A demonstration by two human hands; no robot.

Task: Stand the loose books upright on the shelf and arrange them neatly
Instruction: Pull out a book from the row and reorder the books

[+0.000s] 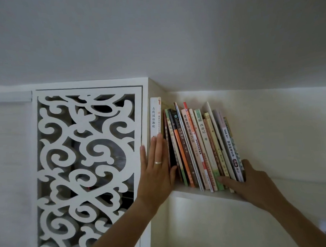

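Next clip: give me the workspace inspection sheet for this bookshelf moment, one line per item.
Surface: white shelf, high up by the ceiling, bare strip at its front edge.
Job's things: row of books standing but leaning left; the tall white book at the left end is upright.
Clutter: nothing seen.
Grip: left hand flat, fingers straight against the left-end spines; right hand holds the row's right end, thumb across the spine bottoms, fingers behind the last book.
Cables: nothing seen.
Surroundings: white carved lattice panel to the left, plain wall behind.
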